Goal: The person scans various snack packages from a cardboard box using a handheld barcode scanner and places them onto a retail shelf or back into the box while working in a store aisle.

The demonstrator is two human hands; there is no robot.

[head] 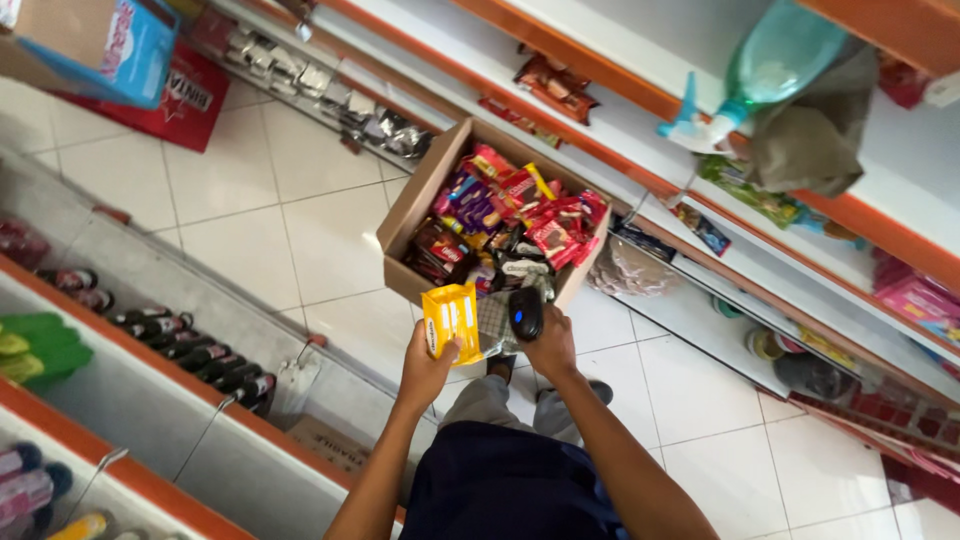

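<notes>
My left hand (pixel 425 368) grips a yellow snack packet (pixel 450 320) by its lower edge. My right hand (pixel 553 345) holds a small black handheld scanner (pixel 525 312) right beside the packet, with a silvery packet (pixel 493 322) showing between the two hands. Just beyond both hands an open cardboard box (pixel 405 215) stands on the white tiled floor, filled with several red, purple, yellow and dark snack packets (pixel 510 215). My knees and dark shorts show below the hands.
Orange-edged white shelves run along both sides of the aisle. The left shelf holds dark bottles (pixel 190 350) and green items (pixel 40 345). On the right shelf are a teal spray bottle (pixel 775 65), a grey cloth (pixel 815 135) and loose packets. A blue carton (pixel 105 45) sits far left.
</notes>
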